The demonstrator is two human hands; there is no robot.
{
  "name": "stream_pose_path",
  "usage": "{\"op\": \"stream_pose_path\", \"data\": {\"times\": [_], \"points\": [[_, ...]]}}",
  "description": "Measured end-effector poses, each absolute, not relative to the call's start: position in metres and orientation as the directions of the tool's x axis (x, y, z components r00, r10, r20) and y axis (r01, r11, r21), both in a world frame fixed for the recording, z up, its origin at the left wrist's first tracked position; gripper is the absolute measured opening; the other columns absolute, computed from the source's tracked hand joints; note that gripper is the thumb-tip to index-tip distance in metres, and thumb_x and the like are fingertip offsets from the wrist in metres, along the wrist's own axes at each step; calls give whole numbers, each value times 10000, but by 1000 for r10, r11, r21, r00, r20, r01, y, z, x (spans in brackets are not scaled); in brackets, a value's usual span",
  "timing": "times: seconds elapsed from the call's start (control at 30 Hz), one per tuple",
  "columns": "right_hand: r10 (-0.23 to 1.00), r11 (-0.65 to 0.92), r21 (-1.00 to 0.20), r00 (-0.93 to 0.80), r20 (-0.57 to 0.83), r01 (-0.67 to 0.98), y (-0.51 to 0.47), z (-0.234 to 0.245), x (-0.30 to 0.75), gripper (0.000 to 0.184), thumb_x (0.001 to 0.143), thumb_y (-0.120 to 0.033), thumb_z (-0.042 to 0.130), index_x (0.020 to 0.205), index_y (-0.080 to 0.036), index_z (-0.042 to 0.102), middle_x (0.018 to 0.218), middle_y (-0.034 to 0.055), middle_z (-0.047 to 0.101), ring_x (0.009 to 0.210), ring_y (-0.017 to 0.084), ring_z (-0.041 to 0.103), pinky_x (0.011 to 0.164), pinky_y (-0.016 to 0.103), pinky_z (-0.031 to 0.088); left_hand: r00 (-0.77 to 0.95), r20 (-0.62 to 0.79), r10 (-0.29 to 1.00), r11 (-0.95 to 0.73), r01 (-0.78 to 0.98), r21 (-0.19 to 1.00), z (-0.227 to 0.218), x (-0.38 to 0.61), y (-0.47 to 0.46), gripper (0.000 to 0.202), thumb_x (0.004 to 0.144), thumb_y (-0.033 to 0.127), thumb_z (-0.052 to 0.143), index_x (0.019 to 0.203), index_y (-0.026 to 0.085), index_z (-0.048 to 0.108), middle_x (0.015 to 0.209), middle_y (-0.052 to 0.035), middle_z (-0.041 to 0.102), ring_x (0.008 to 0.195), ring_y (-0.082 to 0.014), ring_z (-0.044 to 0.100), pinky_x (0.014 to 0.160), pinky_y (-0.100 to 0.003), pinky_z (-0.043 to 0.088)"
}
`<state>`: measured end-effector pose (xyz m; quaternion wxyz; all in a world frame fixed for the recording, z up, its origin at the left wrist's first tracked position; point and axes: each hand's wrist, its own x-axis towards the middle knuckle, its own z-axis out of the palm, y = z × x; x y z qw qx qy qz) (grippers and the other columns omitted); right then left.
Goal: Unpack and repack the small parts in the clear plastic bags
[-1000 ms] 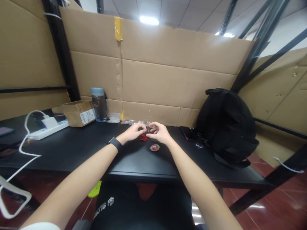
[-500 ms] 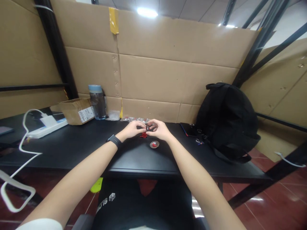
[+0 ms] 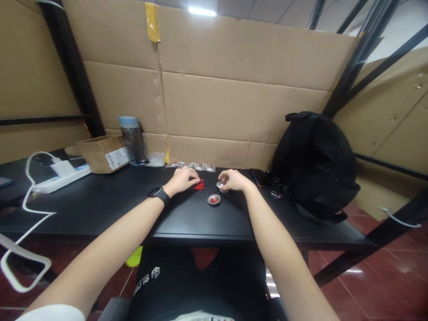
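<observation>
My left hand rests on the table at the left of a small heap of red cord. Its thumb and fingertips are pinched together on the cord's edge. To the right, the fingers of my right hand close on the rim of a small round silver metal disc, at the tabletop. A second dished metal disc lies nearer me between the hands, with something red at its middle. Behind the hands, several clear packets with silver and red contents lie in a row.
On the left stand a water bottle, an open cardboard box and a white power strip with a cable. A black backpack sits at the right, beside keys. Cardboard panels wall the back.
My hands were together over the red cord, holding a small dark round thing between them. They have moved apart; the right now has a silver disc at the table, the left touches the cord.
</observation>
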<state>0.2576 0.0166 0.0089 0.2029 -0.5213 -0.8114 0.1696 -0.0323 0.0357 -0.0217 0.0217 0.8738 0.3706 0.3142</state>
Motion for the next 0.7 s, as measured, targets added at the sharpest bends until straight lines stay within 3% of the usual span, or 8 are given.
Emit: {"op": "stream_pose_path", "data": {"times": [0.2, 0.37, 0.57, 0.7], "points": [[926, 370, -415, -366, 94, 831, 15, 15, 266, 493, 532, -253, 895, 1000, -208, 749, 938, 30, 748, 778, 183, 686, 663, 250, 489, 540, 497, 679, -721, 615, 318, -31, -34, 41, 291, 919, 503, 621, 931, 283, 812, 1129, -38, 768, 1080, -253, 676, 940, -358, 431], [906, 395, -462, -420, 53, 794, 15, 16, 267, 448, 568, -229, 882, 999, -216, 760, 967, 25, 763, 830, 189, 699, 712, 251, 502, 499, 518, 694, -695, 651, 305, -25, -29, 33, 357, 941, 496, 576, 1169, 276, 740, 1217, -67, 731, 1169, -278, 625, 1034, -409, 393], [872, 450, -491, -486, 60, 746, 21, 10, 269, 422, 588, -215, 866, 999, -229, 774, 993, 13, 771, 853, 187, 700, 769, 255, 511, 743, 435, 510, -860, 444, 250, -8, -8, 3, 206, 901, 433, 665, 980, 279, 776, 1128, -45, 722, 1082, -234, 620, 1007, -370, 406], [871, 451, -498, -487, 66, 740, 21, 10, 269, 440, 557, -185, 871, 984, -233, 780, 974, 9, 775, 877, 201, 704, 788, 263, 511, 798, 376, 471, -879, 389, 275, -8, 7, -12, 206, 901, 454, 678, 1001, 309, 784, 1158, -41, 715, 1124, -245, 604, 1009, -379, 397]]}}
